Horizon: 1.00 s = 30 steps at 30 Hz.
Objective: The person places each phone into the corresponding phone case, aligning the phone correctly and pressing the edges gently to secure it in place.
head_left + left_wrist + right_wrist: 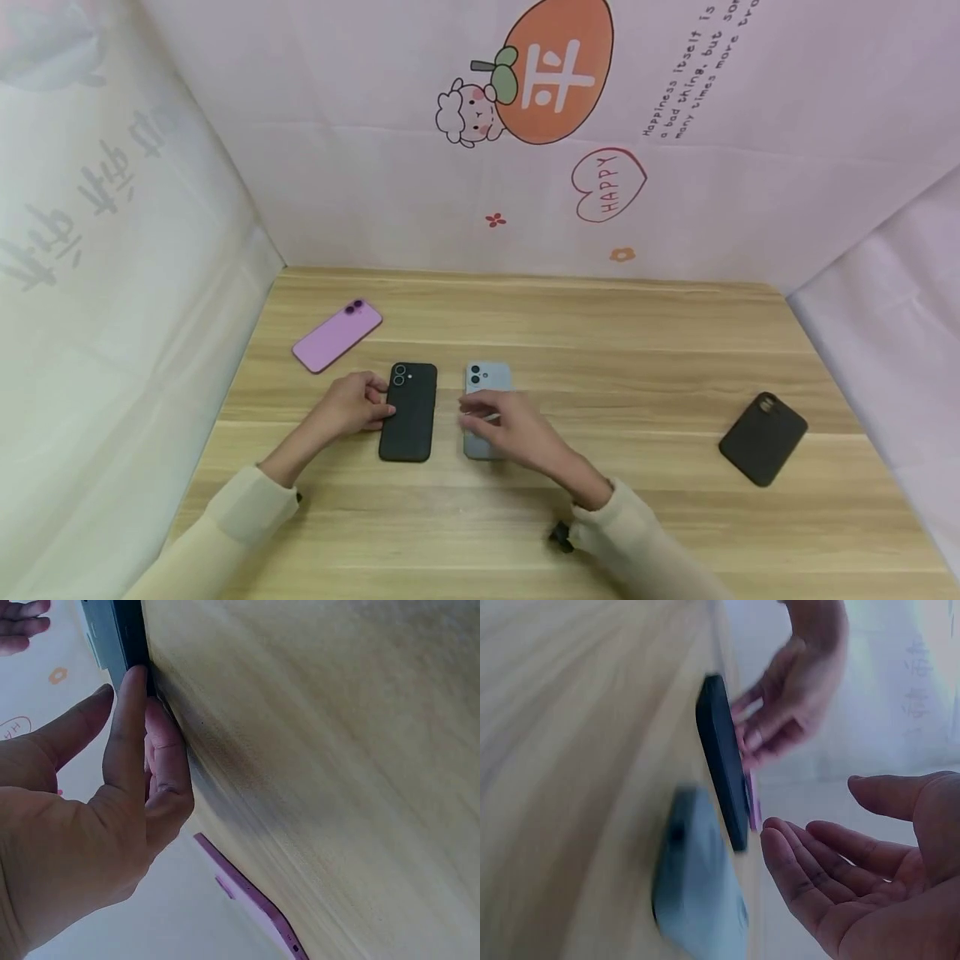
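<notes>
The left hand, thumb and fingers apart, touches the edge of the black phone, perhaps steadying it; the right hand, also parted, hovers over the blue phone.

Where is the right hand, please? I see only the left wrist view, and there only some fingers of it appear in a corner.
Observer: In the head view, the right hand is over the pale blue phone and hides part of it.
Operator: Thank you. What is lying near the right side of the table?
Observer: A flat black piece; it looks like a phone case.
Operator: And the black phone, which shows me only its edge: does its camera side face up?
Observer: Yes, its lenses face up, at the end farther from the person.
</notes>
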{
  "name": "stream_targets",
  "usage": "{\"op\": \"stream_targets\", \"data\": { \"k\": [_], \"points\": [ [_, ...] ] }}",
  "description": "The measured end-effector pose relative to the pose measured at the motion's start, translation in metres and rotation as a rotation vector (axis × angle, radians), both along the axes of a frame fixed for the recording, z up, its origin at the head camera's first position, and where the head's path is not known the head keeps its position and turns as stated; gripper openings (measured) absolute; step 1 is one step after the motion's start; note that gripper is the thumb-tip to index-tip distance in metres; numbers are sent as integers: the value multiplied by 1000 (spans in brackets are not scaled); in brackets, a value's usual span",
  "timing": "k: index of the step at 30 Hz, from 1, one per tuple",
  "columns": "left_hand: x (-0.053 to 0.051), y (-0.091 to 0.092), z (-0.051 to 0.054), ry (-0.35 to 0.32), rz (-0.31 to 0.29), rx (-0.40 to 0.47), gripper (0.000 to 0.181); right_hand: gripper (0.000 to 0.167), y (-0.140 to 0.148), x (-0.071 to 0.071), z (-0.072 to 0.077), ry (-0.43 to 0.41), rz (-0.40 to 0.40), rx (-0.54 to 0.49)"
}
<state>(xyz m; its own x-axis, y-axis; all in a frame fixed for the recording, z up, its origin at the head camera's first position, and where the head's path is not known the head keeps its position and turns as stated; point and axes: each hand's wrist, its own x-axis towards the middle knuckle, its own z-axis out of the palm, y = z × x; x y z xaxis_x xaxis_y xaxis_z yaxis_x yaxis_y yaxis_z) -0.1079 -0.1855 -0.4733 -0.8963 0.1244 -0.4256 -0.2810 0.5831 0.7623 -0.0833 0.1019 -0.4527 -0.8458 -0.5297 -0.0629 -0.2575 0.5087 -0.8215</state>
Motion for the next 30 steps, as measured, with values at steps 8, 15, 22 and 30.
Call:
{"op": "stream_targets", "data": {
  "k": [8, 15, 22, 30],
  "points": [
    [3, -6, 5, 79, -39, -42, 39, 33, 73, -11, 5, 109, -209, 69],
    [-2, -29, 13, 270, -65, -163, 47, 51, 149, -14, 0, 73, -370, 211],
    [-14, -52, 28, 342, -34, -201, 59, 68, 222, -7, 4, 45, -479, 356],
    [-29, -75, 21, 339, -55, -393, 73, 84, 304, -2, 3, 89, -565, 543]
  ]
}}
